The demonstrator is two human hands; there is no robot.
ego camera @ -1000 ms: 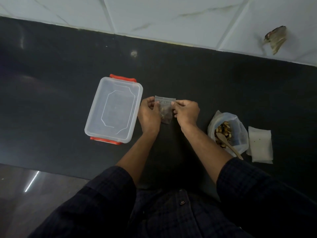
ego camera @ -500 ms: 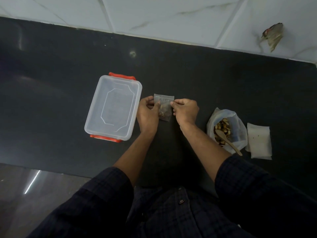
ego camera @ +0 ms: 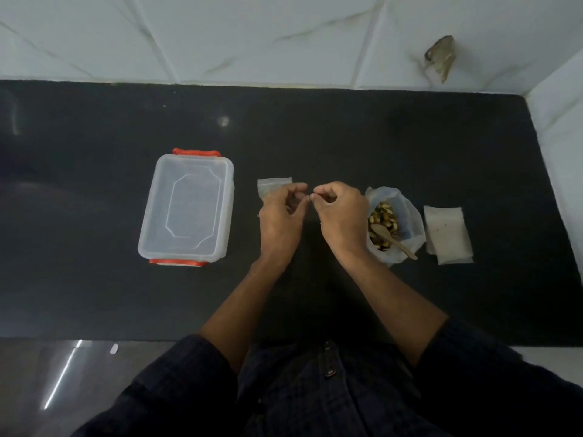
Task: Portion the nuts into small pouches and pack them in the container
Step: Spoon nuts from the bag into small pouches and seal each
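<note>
A small clear pouch (ego camera: 273, 185) with nuts lies on the black counter (ego camera: 378, 137), mostly hidden under my left hand (ego camera: 280, 219). That hand's fingers curl over the pouch and hold it. My right hand (ego camera: 342, 216) is just right of it, fingers curled, thumb and forefinger pinched together beside the left fingertips, with nothing visible between them. The clear container (ego camera: 186, 209) with red clips and its lid on sits to the left. An open bag of nuts (ego camera: 383, 216) with a wooden spoon (ego camera: 396, 242) in it stands to the right.
A stack of empty white pouches (ego camera: 448, 234) lies right of the nut bag. A tiled wall (ego camera: 284, 36) runs along the back and right of the counter, with a brown scrap (ego camera: 440, 58) on it. The counter's front edge is near my body.
The pouch has shifted left under my left hand, and my right hand has slid off its right edge. The camera view has tilted, showing more of the wall.
</note>
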